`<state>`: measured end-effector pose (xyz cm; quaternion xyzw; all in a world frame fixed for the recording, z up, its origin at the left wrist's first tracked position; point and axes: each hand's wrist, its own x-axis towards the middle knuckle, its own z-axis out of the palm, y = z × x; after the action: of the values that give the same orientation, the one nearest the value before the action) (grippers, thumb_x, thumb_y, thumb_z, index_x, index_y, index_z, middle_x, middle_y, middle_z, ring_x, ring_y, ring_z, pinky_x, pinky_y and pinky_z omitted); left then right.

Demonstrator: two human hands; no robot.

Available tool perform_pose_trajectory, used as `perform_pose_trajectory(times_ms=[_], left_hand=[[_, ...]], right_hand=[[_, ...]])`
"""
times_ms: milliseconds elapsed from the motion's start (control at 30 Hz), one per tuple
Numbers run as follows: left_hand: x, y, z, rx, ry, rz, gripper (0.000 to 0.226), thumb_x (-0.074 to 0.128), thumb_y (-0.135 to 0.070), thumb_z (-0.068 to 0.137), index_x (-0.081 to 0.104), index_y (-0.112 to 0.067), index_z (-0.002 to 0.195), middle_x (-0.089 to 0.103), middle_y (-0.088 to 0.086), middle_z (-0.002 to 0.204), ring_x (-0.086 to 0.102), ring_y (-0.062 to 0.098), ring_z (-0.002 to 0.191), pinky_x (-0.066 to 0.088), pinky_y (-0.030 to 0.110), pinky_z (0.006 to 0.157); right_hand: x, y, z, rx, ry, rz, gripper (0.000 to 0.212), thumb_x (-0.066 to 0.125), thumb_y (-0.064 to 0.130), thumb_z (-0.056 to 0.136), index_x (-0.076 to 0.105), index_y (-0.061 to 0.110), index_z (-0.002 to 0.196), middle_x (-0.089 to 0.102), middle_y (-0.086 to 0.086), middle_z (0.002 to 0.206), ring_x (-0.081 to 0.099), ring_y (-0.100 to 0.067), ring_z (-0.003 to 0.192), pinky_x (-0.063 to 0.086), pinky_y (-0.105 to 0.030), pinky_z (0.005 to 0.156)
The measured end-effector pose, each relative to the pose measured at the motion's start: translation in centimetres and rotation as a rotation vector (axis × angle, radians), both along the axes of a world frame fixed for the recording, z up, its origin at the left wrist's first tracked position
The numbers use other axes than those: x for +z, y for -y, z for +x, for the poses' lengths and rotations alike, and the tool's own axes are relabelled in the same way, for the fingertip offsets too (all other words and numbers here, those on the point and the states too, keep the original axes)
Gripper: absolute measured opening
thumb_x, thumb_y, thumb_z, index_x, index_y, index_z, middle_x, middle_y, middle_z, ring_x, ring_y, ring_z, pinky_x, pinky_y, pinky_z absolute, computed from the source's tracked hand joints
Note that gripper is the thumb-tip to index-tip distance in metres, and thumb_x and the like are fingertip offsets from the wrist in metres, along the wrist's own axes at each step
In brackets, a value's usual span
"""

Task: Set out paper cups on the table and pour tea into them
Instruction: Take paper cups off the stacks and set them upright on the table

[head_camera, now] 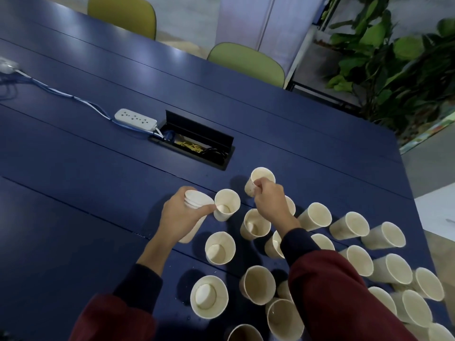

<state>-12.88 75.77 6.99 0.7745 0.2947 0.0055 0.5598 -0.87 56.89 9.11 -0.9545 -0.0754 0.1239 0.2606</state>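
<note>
The left hand [181, 217] wraps round a nested stack [197, 201] of about four paper cups, left of centre. The right hand [269, 199] pinches a single cup [262, 174] by its upper wall at the far edge of the group. Roughly twenty loose cups [220, 247] stand on the blue worktop [98, 180] toward the lower right; the right sleeve hides some, so the count is not exact. The cups look very light, thin-walled and easily crushed or tipped, so a gentle grip near the stiffer rim would suit them. One power strip [135, 119] lies at the upper left. No teapot shows.
</note>
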Motion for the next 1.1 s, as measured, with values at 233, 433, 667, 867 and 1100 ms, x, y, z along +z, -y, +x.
perform_pose_trajectory(times_ms=[233, 433, 667, 867, 1100], left_hand=[[0.2, 0.2, 0.1, 0.016, 0.066, -0.059, 0.057, 0.086, -0.042, 0.072, 0.051, -0.030, 0.115, 0.061, -0.014, 0.105, 0.059, 0.006, 0.097, 0.047, 0.025, 0.071], [1.2, 1.1, 0.1, -0.068, 0.119, -0.024, 0.047, 0.084, -0.032, 0.072, 0.054, -0.029, 0.109, 0.068, -0.009, 0.093, 0.064, 0.009, 0.085, 0.052, 0.029, 0.069], [2.0, 0.0, -2.0, -0.114, 0.165, 0.099, 0.028, 0.068, -0.015, 0.081, 0.055, -0.024, 0.104, 0.068, -0.005, 0.086, 0.063, 0.013, 0.079, 0.047, 0.023, 0.059], [0.9, -0.9, -4.1, -0.045, 0.099, 0.069, 0.056, 0.088, -0.035, 0.065, 0.055, -0.023, 0.108, 0.064, -0.011, 0.095, 0.062, 0.012, 0.086, 0.047, 0.029, 0.064], [-2.4, -2.5, -7.5, 0.103, 0.015, -0.010, 0.073, 0.092, -0.027, 0.065, 0.048, -0.016, 0.121, 0.056, 0.001, 0.111, 0.057, 0.022, 0.103, 0.045, 0.030, 0.072]], right_hand=[[-0.1, -0.2, -0.8, -0.033, 0.070, 0.108, 0.029, 0.054, 0.018, 0.100, 0.064, 0.009, 0.126, 0.068, -0.010, 0.123, 0.062, -0.028, 0.112, 0.045, -0.029, 0.092], [3.5, -4.4, -6.4, 0.269, 0.103, 0.332, 0.026, 0.061, 0.042, 0.097, 0.076, 0.021, 0.103, 0.073, 0.009, 0.100, 0.064, -0.009, 0.091, 0.049, -0.029, 0.085], [4.3, -6.5, -9.8, 0.431, 0.219, 0.203, 0.022, 0.056, 0.025, 0.101, 0.069, 0.011, 0.091, 0.069, -0.003, 0.082, 0.051, -0.014, 0.071, 0.036, -0.029, 0.068], [6.3, -7.0, -10.2, 0.254, 0.293, 0.285, 0.023, 0.048, 0.025, 0.105, 0.063, 0.010, 0.096, 0.070, -0.009, 0.085, 0.062, -0.028, 0.081, 0.048, -0.042, 0.074], [5.6, -6.4, -10.6, 0.231, 0.209, 0.230, 0.023, 0.048, 0.023, 0.105, 0.066, 0.011, 0.100, 0.072, -0.008, 0.094, 0.065, -0.025, 0.086, 0.050, -0.040, 0.077]])
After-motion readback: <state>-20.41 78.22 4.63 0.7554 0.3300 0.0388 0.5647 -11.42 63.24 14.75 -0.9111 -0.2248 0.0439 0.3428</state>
